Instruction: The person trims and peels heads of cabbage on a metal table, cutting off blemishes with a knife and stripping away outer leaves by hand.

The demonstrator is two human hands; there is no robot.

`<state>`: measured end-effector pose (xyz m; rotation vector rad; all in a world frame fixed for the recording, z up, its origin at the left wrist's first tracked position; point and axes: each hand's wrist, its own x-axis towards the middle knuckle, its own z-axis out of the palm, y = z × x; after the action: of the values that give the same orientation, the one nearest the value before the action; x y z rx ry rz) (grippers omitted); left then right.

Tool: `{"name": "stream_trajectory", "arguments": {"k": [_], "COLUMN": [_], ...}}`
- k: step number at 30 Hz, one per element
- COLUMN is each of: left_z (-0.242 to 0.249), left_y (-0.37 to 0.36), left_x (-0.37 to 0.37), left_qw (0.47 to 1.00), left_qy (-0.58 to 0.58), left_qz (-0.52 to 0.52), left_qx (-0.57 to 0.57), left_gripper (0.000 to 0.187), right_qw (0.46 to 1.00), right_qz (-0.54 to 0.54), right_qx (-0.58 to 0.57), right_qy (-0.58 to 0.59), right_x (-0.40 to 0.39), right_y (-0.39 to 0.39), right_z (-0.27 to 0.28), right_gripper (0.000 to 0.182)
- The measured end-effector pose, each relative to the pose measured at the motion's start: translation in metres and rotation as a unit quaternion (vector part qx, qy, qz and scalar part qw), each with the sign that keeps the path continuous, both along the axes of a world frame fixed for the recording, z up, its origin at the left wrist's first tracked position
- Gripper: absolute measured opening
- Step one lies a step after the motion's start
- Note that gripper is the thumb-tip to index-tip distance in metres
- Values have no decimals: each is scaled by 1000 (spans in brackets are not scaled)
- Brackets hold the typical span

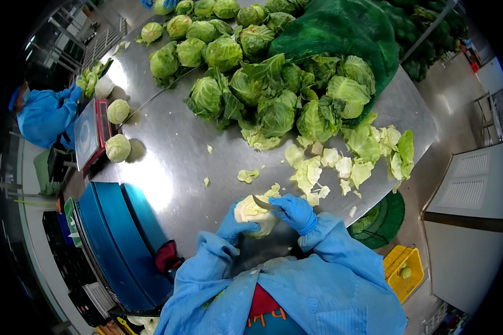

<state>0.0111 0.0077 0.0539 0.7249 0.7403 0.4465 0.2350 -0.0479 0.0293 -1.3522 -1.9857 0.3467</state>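
Observation:
Near the front edge of the metal table, my left hand [237, 224], in a blue glove, grips a pale, trimmed cabbage [255, 216] from its left side. My right hand [297, 213], also gloved, is closed around the handle of a knife [267, 205]. The curved blade points left and lies against the top of the cabbage. Cut leaves [309, 175] are scattered on the table beyond my right hand, and a small leaf piece [248, 176] lies just past the cabbage.
Many cabbages [223, 53] and a green mesh sack [341, 33] cover the far side. At left are a red scale [102, 125], two trimmed cabbages [118, 148], blue bins [117, 240] and a co-worker [44, 117]. Right: green basket [394, 220], yellow crate [394, 262].

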Motion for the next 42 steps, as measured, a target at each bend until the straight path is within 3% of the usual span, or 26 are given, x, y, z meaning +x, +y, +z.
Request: {"name": "stream_trajectory", "arguments": {"k": [4,7,10,13,14,17,18,21,22,25,28,31,33,35,36,39,42], "left_z": [12,-2,20,16,17,22,23,12,6,1,-10,-10,-10,-2,1,2,5], "left_y": [4,2,1,7,5,10,12,18,20,25,28,23,22,25,28,21,27], "left_x": [4,3,11,10,6,8,9,5,4,2,1,1,2,4,6,3,6], "left_qw": [999,999,999,998,999,1000,1000,998,998,995,987,990,992,993,994,997,994], "left_qy": [-4,-2,-23,-56,-42,-16,-10,-23,-33,-17,24,13,-2,-19,-24,-23,-1], "left_qz": [21,-26,-1,-9,-5,-6,-13,-40,-49,-80,-109,-99,-74,-65,-61,-55,-86], "left_qx": [-35,33,-41,-28,-26,-5,5,30,38,54,119,95,98,96,87,52,75], "left_gripper": [75,81,80,80,79,75,73,67,66,75,74,71,67,67,67,67,66], "right_qw": [1000,997,966,950,946,929,936,894,886,933,973,935,892,909,882,911,912], "right_qz": [-3,-4,-155,-261,-264,-42,27,185,187,154,147,42,-115,-230,-177,58,189], "right_qx": [-22,-39,-88,-64,-121,-290,-270,-323,-328,-279,-147,-152,-242,-223,-312,-305,-245], "right_qy": [-14,73,186,161,141,227,225,248,269,170,97,318,365,266,304,271,269], "right_x": [2,10,21,36,37,28,19,16,18,18,9,11,25,36,38,18,7], "right_y": [-3,-8,-5,13,15,22,29,41,44,46,45,41,42,54,48,38,50], "right_z": [17,24,25,29,38,74,78,40,35,44,60,73,63,62,55,67,34], "right_gripper": [43,36,35,37,46,59,64,59,50,37,25,24,43,52,60,59,54]}}
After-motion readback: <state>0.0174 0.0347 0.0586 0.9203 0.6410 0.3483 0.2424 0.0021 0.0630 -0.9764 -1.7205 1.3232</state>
